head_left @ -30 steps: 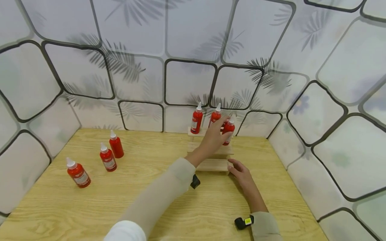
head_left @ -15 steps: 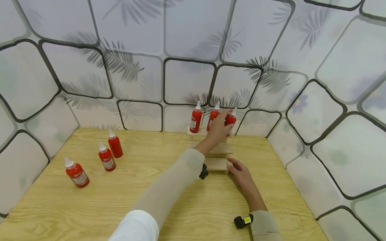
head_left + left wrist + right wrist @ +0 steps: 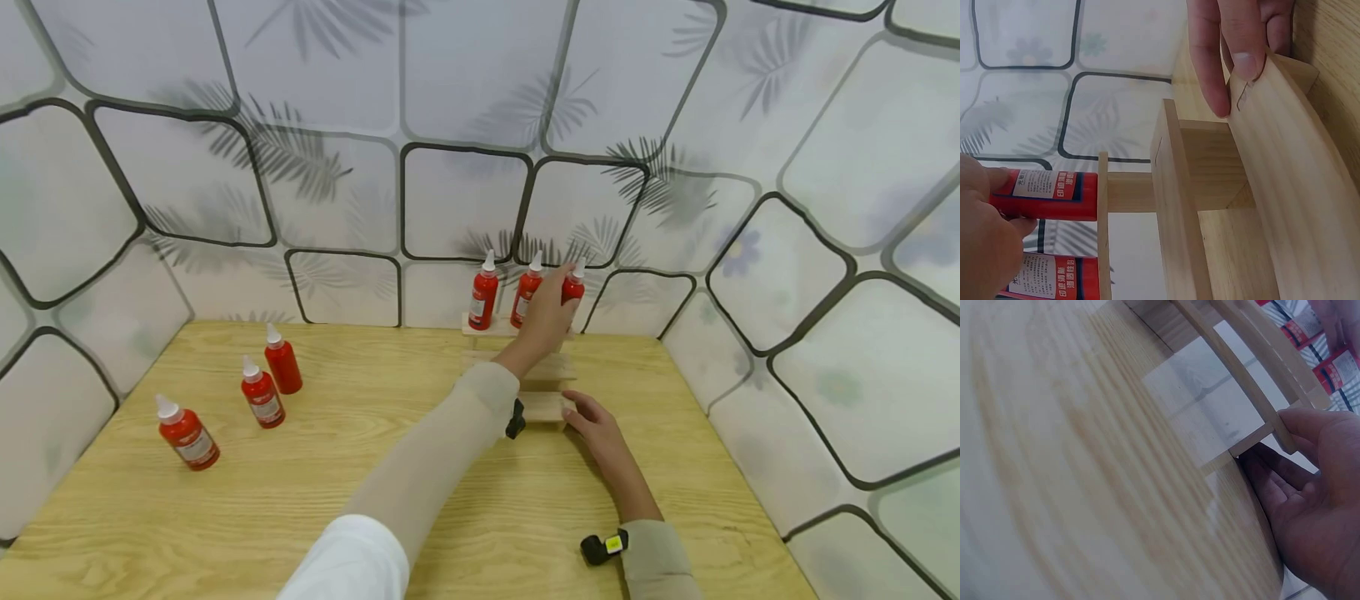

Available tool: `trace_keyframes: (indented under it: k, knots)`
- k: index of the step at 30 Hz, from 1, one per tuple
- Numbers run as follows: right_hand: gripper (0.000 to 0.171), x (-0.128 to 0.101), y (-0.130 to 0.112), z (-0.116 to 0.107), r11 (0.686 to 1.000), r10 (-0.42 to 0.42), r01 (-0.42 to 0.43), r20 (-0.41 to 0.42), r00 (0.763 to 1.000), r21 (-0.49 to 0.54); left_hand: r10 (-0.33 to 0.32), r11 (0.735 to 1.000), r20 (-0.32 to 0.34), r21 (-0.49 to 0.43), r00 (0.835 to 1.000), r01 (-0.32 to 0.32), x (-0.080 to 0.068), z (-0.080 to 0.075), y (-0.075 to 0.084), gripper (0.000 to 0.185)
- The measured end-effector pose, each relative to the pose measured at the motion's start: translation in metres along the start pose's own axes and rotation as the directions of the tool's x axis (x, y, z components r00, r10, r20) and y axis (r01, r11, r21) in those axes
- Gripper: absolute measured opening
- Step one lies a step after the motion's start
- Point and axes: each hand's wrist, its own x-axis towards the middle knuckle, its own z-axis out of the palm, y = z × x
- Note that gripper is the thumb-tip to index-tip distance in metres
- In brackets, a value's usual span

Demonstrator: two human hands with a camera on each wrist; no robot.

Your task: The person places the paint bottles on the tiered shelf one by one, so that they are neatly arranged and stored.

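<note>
A small wooden three-step rack (image 3: 551, 367) stands near the back of the table. My left hand (image 3: 542, 321) grips a red bottle with a white nozzle (image 3: 573, 287) at the right end of the top step. In the left wrist view, the base of that bottle (image 3: 1079, 197) is right at the top board, and it carries a printed label. Two more red bottles stand on the same step, one at the left end (image 3: 483, 300) and one in the middle (image 3: 525, 298), partly behind my fingers. My right hand (image 3: 596, 421) pinches the right end of the lowest step.
On the left side of the wooden table (image 3: 360, 467) stand three similar bottles: a front one (image 3: 191, 440), a middle one (image 3: 262, 400) and a rear one (image 3: 283, 365). A patterned wall covering (image 3: 465, 200) rises right behind the rack and along both sides.
My left hand has lifted the bottle up and back from lower in front of the top step to that step's right end. The right hand has kept its place on the rack.
</note>
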Motion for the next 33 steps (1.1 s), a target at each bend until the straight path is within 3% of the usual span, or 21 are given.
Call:
trace_keyframes:
  k: [5,15,19,27,33]
  knots:
    - [0.052,0.009,0.013,0.0,1.0,0.009,-0.009,-0.024,1.0,-0.002,-0.007,0.999,-0.005,0.035,1.0,0.007,0.002,0.0,0.003,0.061]
    - [0.05,-0.003,-0.015,0.004,0.999,0.015,-0.014,0.004,1.0,-0.034,0.021,0.999,-0.033,0.027,0.999,-0.02,-0.001,-0.007,0.018,0.065]
    - [0.051,0.001,-0.006,0.003,1.0,0.011,-0.011,-0.001,1.0,-0.017,0.036,0.999,-0.027,0.018,0.999,-0.035,-0.006,-0.015,0.026,0.065]
    - [0.055,0.008,0.017,-0.002,1.0,-0.01,0.01,-0.015,1.0,-0.017,0.123,0.992,0.007,-0.039,0.992,-0.123,-0.032,-0.037,0.034,0.064]
    - [0.056,0.01,0.018,0.0,1.0,-0.015,0.015,-0.03,0.999,-0.006,0.198,0.98,0.011,-0.033,0.98,-0.198,-0.058,-0.059,0.027,0.062]
